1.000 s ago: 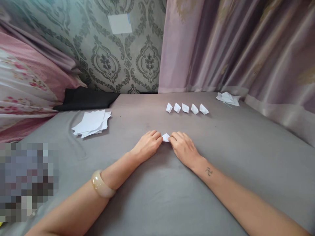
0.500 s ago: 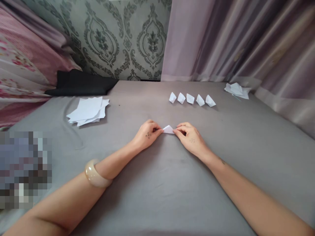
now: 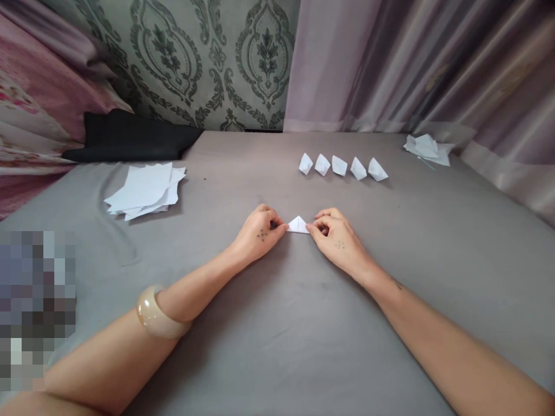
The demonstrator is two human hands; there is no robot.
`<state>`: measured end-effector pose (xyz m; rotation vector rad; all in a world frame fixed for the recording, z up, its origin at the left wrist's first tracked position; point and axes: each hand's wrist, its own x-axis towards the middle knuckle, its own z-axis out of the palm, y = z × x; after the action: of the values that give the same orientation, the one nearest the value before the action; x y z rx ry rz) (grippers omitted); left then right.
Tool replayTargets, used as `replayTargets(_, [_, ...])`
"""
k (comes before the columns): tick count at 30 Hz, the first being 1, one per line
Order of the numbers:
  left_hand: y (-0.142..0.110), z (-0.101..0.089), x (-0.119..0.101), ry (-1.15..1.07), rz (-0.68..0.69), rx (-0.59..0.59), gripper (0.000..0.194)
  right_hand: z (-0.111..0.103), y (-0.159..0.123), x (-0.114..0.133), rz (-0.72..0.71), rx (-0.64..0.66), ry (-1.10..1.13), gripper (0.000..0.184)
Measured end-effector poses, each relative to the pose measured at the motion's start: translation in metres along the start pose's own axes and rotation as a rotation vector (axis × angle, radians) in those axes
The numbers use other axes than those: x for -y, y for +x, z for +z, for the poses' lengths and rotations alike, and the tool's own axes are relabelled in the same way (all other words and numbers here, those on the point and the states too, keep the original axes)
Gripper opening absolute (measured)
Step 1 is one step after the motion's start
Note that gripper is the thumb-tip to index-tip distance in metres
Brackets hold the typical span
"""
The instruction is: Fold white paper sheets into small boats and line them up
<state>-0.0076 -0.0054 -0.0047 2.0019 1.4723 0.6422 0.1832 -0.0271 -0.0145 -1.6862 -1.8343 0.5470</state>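
A small folded white paper piece lies on the grey sheet at the middle. My left hand pinches its left corner with curled fingers. My right hand pinches its right corner the same way. The paper shows as a little triangle between the two sets of fingertips. Further back stands a row of several finished folded paper pieces.
A loose stack of white paper sheets lies at the left. A black cloth sits behind it by the patterned wall. More crumpled white paper lies at the far right near the curtain. A blurred patch covers the lower left.
Both hands have turned from flat on the paper to pinching its two ends, and the piece now stands up as a triangle. The camera has tilted slightly downward.
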Motion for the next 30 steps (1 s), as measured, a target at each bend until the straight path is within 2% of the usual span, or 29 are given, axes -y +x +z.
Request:
replayTargets(3, [-0.001, 0.003, 0.002, 0.026, 0.039, -0.017, 0.009, 0.000, 0.000, 0.000, 0.012, 0.006, -0.033, 0.021])
replayTargets(6, [-0.003, 0.005, 0.005, 0.111, 0.219, -0.035, 0.015, 0.001, -0.001, -0.001, -0.027, -0.006, -0.070, 0.011])
replayTargets(8, [-0.005, 0.006, 0.005, 0.232, 0.382, -0.016, 0.025, 0.002, -0.003, -0.001, -0.117, -0.024, -0.088, 0.008])
replayTargets(10, [-0.007, 0.004, 0.001, 0.385, 0.506, 0.047, 0.031, 0.003, -0.005, 0.000, -0.254, -0.029, -0.136, 0.018])
replayTargets(12, [-0.009, 0.003, -0.004, 0.538, 0.563, 0.134, 0.031, 0.003, -0.007, 0.002, -0.395, 0.015, -0.235, 0.028])
replayTargets(15, [-0.012, 0.002, -0.013, 0.710, 0.566, 0.217, 0.028, 0.001, -0.010, 0.008, -0.527, 0.133, -0.421, 0.034])
replayTargets(18, [-0.016, 0.003, -0.019, 0.783, 0.535, 0.220, 0.026, -0.003, -0.013, 0.015, -0.554, 0.193, -0.579, 0.036])
replayTargets(23, [-0.022, 0.000, -0.020, 0.814, 0.475, 0.216, 0.019, -0.008, -0.017, 0.022, -0.560, 0.219, -0.731, 0.045])
replayTargets(30, [-0.029, -0.004, -0.014, 0.800, 0.454, 0.174, 0.019, -0.013, -0.019, 0.019, -0.586, 0.201, -0.765, 0.044])
